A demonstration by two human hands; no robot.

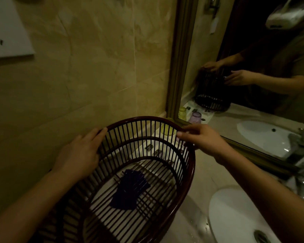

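1. While the person is leaning in over the pale marble counter [191,213], the framed mirror [244,50] on the right is doubling the scene, showing both hands on the same dark cage-like shape.
2. The basket [192,169] is standing on that counter, just beside the white basin [235,216]. It is oval and made of reddish-brown wood, with thin round slats running between smooth hoops.
3. The left hand [79,151] is lying flat against the basket's outer wall. Its fingers are nearly straight with the tips reaching the rim, and they are gripping nothing. I'd say it is bracing the basket.
4. The right hand [202,137] is pinching the far rim with its fingers curled over the top, probably to steer or lift the basket.
5. A dark blue cloth [130,188] is lying limp at the slatted floor. I cannot tell whether it is inside or underneath.
6. A yellowish cup [165,128] is showing through the slats, tucked into the corner.
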